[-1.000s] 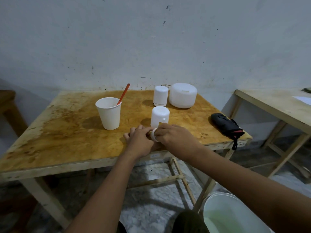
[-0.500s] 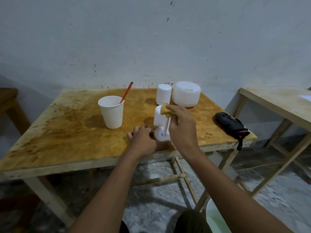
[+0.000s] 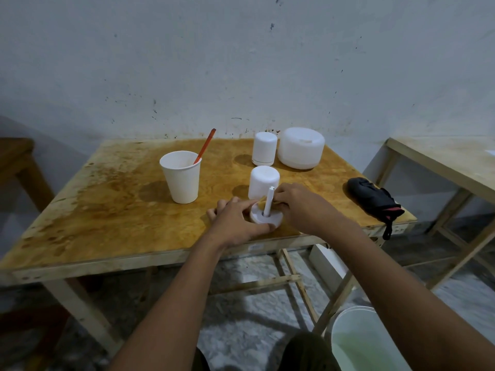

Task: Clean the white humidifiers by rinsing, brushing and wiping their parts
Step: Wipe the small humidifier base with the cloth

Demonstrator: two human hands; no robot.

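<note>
A round white humidifier cap (image 3: 263, 219) with an upright white stem (image 3: 268, 200) lies near the table's front edge. My left hand (image 3: 235, 223) grips the cap's rim from the left. My right hand (image 3: 300, 207) presses a small yellow cloth (image 3: 261, 201) against the base of the stem. Just behind stands a white cylindrical humidifier body (image 3: 264, 182). Farther back are a second small white humidifier (image 3: 264, 148) and a wide round white humidifier (image 3: 300, 147).
A white paper cup (image 3: 182, 176) with an orange-handled brush (image 3: 205, 145) stands left of centre on the stained wooden table (image 3: 107, 199). A black folded umbrella (image 3: 375, 200) lies at the right edge. A white bucket (image 3: 361, 341) sits on the floor. Another table (image 3: 442, 162) is to the right.
My right hand has come down from the top of the stem to its base, taking the yellow cloth with it. The left hand still holds the cap.
</note>
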